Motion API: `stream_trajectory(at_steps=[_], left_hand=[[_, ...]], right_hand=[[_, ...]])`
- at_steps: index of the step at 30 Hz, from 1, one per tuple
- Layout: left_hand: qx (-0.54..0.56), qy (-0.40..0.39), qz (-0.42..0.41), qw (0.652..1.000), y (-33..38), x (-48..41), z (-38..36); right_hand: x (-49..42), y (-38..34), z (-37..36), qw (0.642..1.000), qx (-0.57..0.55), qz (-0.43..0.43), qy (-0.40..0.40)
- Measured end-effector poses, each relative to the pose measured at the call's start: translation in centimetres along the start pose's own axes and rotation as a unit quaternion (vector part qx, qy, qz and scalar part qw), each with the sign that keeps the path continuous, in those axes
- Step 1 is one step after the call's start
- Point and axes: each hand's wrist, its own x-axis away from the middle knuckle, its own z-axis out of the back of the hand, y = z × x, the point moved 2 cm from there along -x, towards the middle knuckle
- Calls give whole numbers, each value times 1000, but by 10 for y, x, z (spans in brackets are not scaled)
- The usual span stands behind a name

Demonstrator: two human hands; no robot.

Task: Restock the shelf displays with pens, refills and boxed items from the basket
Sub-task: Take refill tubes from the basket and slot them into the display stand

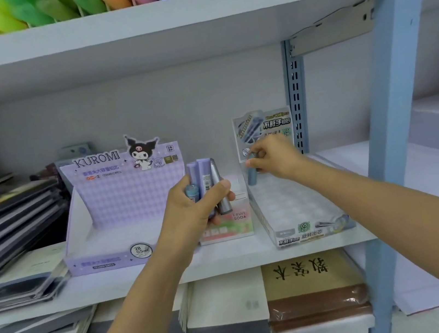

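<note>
In the head view, a white shelf [227, 260] carried a purple Kuromi display box [120, 199]. Beside it stood a small Fruit Soda box [238, 221], then a clear tray [297, 211] against the blue post [393, 110]. Dark notebooks [10, 216] were stacked at the left, and coloured markers [71, 2] stood on the shelf above.

The left hand [190, 208] hung in front of the Fruit Soda box and covered much of it. Its fingers were curled round a bundle of refill tubes [205, 177], lilac and grey, one with a barcode label. The right hand [274, 157] pinched a single blue-grey tube [251, 175] upright over the tray's back end.

The tray's contents were blurred. I could not tell whether the tube touched the tray.
</note>
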Motion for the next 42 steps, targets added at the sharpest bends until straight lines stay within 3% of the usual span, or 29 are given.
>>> stream_trajectory(at_steps=[7, 10, 12, 19, 21, 23, 26, 28, 30, 32, 34, 38, 42], left_hand=[[7, -7, 13, 1000, -4, -4, 0], [13, -11, 14, 1000, -5, -4, -1], [13, -13, 11, 1000, -5, -4, 0], [-17, -43, 12, 999, -5, 0, 5], [-9, -51, 9, 999, -2, 1, 4], [-11, -60, 4, 998, 1, 1, 1], [-18, -66, 0, 998, 4, 1, -5], [-6, -66, 2, 998, 5, 1, -12], [4, -75, -1, 997, 7, 2, -20], [14, -88, -2, 996, 8, 2, -28], [30, -86, 5, 996, 9, 3, -32], [37, -31, 28, 998, 4, 1, -26], [22, -18, 45, 999, 0, -1, -22]], right_hand=[[3, -3, -6, 999, 10, 26, 17], [3, -6, -6, 993, 100, 62, 25], [2, -8, -3, 986, 143, 79, 16], [12, 2, 4, 986, 142, 74, -56], [16, 1, 11, 994, 87, 59, -32], [23, -4, 21, 996, -72, 43, 25], [38, -21, 39, 952, -290, 77, 66], [48, -33, 46, 927, -365, 90, -14], [58, -43, 47, 915, -372, 94, -123], [64, -46, 46, 908, -370, 102, -168], [65, -44, 49, 899, -406, 93, -134], [57, -24, 67, 897, -439, 53, 9], [45, 1, 66, 940, -329, 19, 85]])
